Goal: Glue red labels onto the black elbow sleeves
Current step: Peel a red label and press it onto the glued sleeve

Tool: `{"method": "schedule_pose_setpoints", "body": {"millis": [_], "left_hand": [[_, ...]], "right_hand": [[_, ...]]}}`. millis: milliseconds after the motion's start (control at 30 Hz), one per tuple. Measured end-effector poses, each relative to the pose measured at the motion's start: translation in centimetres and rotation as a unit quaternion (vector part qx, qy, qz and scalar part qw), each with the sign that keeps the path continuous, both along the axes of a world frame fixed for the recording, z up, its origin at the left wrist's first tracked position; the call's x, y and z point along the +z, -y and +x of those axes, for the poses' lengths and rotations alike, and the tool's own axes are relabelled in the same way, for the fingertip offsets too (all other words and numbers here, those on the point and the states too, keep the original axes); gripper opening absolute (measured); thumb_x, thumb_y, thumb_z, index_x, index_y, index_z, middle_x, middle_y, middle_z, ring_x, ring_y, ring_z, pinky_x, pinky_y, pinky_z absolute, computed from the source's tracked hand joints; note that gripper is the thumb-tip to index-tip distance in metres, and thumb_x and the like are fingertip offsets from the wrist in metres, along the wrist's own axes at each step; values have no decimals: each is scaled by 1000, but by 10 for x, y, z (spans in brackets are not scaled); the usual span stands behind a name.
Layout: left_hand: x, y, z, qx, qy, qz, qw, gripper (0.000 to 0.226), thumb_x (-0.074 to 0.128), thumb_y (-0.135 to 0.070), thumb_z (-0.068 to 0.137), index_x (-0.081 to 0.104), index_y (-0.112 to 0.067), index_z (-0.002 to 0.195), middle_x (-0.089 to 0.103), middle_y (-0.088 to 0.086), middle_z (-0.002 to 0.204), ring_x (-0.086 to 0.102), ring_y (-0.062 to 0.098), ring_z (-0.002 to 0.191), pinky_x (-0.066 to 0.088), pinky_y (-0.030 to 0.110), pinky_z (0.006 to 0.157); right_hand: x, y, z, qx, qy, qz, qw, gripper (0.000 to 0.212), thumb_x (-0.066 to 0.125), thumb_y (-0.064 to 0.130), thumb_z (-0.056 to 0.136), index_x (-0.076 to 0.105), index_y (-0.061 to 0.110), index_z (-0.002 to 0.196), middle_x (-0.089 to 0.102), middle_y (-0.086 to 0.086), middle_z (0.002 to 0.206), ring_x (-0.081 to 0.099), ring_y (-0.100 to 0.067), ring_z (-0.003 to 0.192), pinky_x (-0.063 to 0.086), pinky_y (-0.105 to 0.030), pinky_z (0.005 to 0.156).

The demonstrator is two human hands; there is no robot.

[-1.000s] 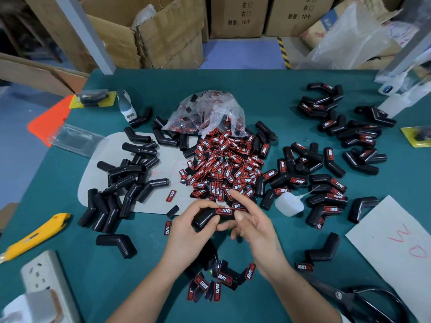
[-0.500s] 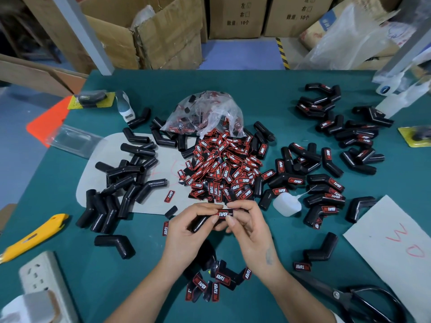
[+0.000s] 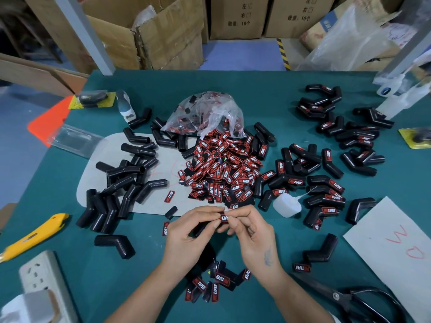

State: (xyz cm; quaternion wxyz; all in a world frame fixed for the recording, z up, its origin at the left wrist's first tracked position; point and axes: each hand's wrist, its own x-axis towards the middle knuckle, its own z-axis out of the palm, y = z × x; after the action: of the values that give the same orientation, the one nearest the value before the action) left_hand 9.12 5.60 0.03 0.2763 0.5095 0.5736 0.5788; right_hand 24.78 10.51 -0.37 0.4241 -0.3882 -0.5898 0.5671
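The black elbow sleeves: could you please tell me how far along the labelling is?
Done: labelled sleeves lie heaped on the right of the table. In hand: the left hand and right hand together hold one sleeve, fingertips pressing a red label onto it. Left: a pile of bare sleeves on the left, and a heap of loose labels.

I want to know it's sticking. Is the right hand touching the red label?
Touching: the head view shows the right hand fingertips pressing the red label.
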Motion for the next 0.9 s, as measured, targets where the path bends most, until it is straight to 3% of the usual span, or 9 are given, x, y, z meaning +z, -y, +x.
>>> {"method": "schedule_pose_setpoints", "body": {"millis": [167,367,667,900], "left_hand": [[0,-1,-4,-14,-6,3,1000,14,76,-10,93,79,-10,106,78,-6,117,74,18,110,55,27,100],[-3,-2,0,1,-23,-3,1000,14,76,-2,88,82,-7,100,79,-4,109,76,16,103,57,26,94],[-3,-2,1,-2,-39,-3,999,13,76,-5,88,82,-4,100,79,1,108,76,15,102,57,25,93],[-6,-2,0,-8,-37,-9,999,14,76,-5,89,83,-8,102,79,-5,110,76,15,104,57,25,94]], "right_hand": [[0,0,0,27,-15,-20,999,13,66,39,104,66,30,114,78,-2,93,77,-26,92,56,-24,84],[-4,1,-2,-5,-11,-24,1000,7,66,29,102,68,35,104,78,-2,87,77,-22,82,56,-25,77],[-2,1,-2,-12,-10,-23,1000,4,64,34,103,68,35,102,78,-1,84,76,-22,82,57,-26,78],[-4,1,-2,-11,-8,-25,1000,9,65,43,103,68,35,104,77,0,82,76,-23,82,57,-27,78]]}}
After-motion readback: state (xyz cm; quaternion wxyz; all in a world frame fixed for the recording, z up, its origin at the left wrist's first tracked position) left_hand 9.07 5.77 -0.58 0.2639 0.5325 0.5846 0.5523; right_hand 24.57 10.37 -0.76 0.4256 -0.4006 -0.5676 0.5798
